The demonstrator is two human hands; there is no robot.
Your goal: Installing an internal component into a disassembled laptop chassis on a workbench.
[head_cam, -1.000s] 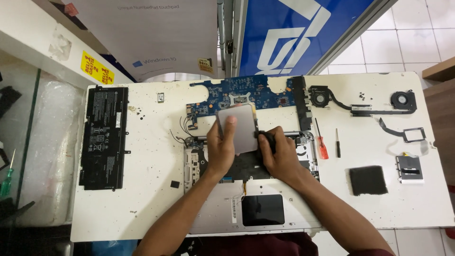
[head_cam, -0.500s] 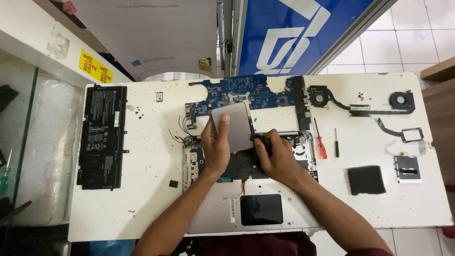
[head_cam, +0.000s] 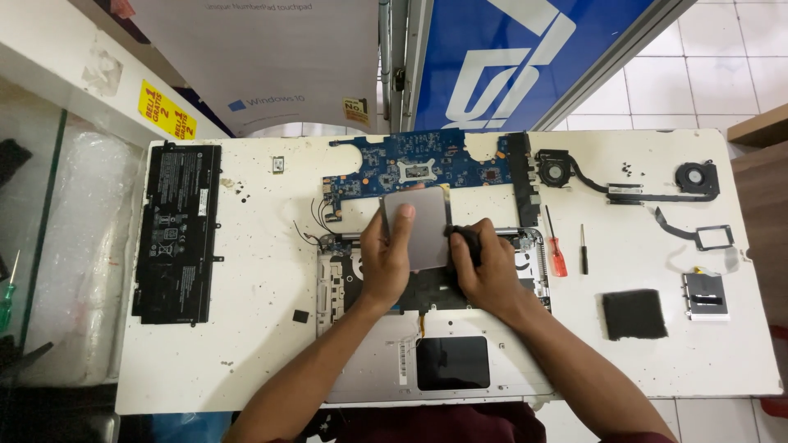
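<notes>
Grey panel [head_cam: 419, 226] sits tilted over the open laptop chassis [head_cam: 525, 262], below the blue motherboard [head_cam: 427, 168]. Left hand [head_cam: 386, 258] pinches its left edge, thumb on top. Right hand [head_cam: 488, 275] curls around a small black part [head_cam: 468, 242] touching the panel's right edge.

My left hand [head_cam: 386, 258] holds a flat grey rectangular metal plate [head_cam: 419, 226] over the opened silver laptop base [head_cam: 369, 361], thumb on its face. My right hand [head_cam: 488, 275] grips a small black brush-like tool [head_cam: 468, 242] at the plate's right edge. Blue circuit board [head_cam: 427, 168] lies just beyond; long black battery pack [head_cam: 176, 230] far left, red-handled screwdriver [head_cam: 556, 246] to the right, all on a white scuffed table [head_cam: 254, 344].
</notes>
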